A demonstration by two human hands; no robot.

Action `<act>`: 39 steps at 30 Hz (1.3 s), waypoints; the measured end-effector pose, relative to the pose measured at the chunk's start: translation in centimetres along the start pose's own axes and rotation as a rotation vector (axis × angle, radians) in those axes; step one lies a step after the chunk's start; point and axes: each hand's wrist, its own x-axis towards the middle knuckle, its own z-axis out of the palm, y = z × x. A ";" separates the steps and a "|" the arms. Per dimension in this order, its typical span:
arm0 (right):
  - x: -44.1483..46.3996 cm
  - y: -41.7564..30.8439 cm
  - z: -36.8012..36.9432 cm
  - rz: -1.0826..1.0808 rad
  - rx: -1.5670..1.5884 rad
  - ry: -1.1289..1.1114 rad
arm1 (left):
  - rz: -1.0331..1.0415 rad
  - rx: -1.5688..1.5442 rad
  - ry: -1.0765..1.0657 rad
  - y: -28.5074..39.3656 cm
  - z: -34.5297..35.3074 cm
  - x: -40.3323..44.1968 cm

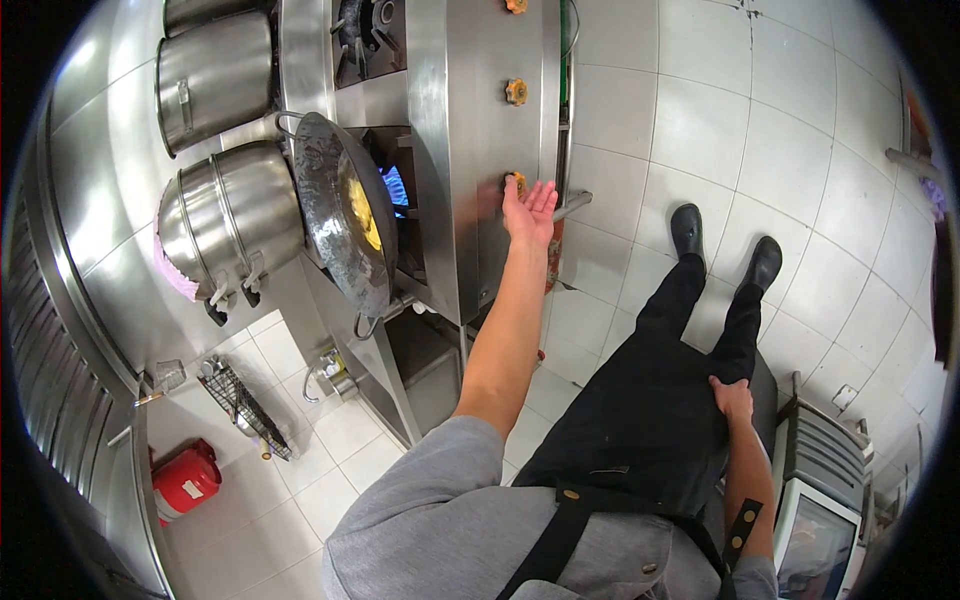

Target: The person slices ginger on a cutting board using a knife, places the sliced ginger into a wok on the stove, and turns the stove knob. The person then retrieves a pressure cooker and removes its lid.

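My left hand (531,212) is at the steel stove front (480,130), palm turned up and fingers stretched out, with the thumb against or just beside an orange knob (516,184). Left of it, a large dark wok (330,215) with two loop handles sits tilted by a burner. Something yellow (362,215) lies in the wok, and a blue flame (396,191) burns at its side. My right hand (733,398) rests low against the black apron (620,420) at my thigh; its fingers are mostly hidden.
Steel pots (230,215) stand behind the wok. Two more orange knobs (516,92) (516,5) line the stove front. A wire rack (245,408), a tap (325,375) and a red container (187,482) are at the lower left. A glass-fronted appliance (815,540) stands at the lower right.
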 end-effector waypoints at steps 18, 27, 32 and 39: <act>-8.5 3.3 -10.9 -0.879 -0.335 0.306 | -0.090 1.314 -0.838 -15.3 -21.8 -23.7; -61.4 3.5 -16.1 -2.667 0.068 0.211 | -0.410 1.042 -0.487 -12.5 -20.5 -27.4; -69.6 6.9 -11.0 -2.610 -0.295 0.567 | 0.066 1.218 -0.610 -14.5 -19.6 -21.2; -62.9 8.8 -12.3 -2.065 -0.487 0.961 | 0.054 0.627 -0.683 -12.4 -22.3 -24.2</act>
